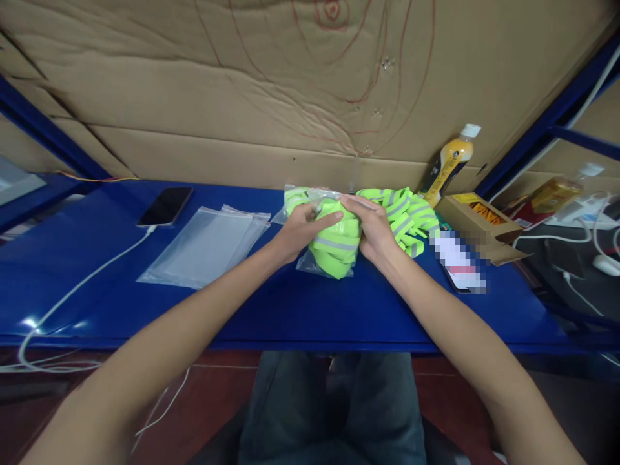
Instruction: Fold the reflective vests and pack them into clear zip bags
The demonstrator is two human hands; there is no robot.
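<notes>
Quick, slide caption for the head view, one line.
Left hand and right hand hold a clear bag containing neon-yellow reflective strap at a blue table.

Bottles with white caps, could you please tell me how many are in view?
2: one bottle behind the right end of the reflective strap pile, the other bottle at far right, beyond the slanting blue post. Others may be hidden.

On my distant feed I see a bare left hand point(298, 232) and a bare right hand point(374, 227); slender, uncovered forearms point(208, 321); below, I make out dark blue-grey cloth trousers point(285, 407), plain and matte.
</notes>
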